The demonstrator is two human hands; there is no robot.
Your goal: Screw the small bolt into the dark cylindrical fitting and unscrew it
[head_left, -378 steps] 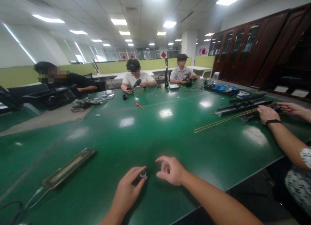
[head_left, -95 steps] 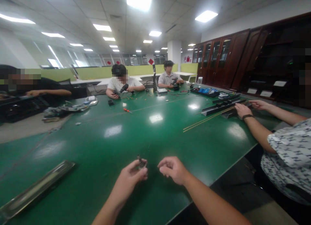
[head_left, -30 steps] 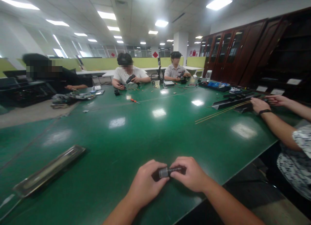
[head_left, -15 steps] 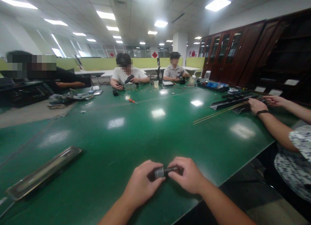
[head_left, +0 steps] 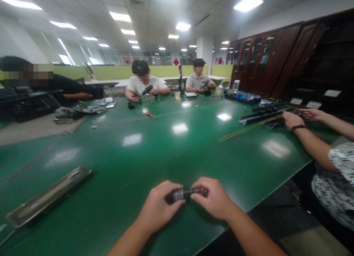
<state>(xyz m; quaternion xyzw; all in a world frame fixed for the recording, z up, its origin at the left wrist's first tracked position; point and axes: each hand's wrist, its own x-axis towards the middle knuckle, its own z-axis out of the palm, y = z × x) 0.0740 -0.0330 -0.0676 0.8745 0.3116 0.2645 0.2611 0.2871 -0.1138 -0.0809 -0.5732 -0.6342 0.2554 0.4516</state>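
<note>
Pinching the wide grey end point(head_left: 178, 195) of a small cylindrical part point(head_left: 186, 193) at lower centre, the left hand point(head_left: 159, 204) sits leftward; the right hand point(head_left: 214, 197) curls about its thin stem point(head_left: 191, 192), whether gripping I cannot tell. The long axis runs almost level between both, the green table point(head_left: 155, 153) stretching beyond to mid-frame.

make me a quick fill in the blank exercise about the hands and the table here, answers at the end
1. Of the left hand and the right hand, the one at the thicker end of the small dark part is the ____ one.
2. The table has a ____ top.
3. The co-worker's wristband is ____.
4. The thin golden rods sticking out over the table number ____.

Missing words: left; green; black; two.
</note>
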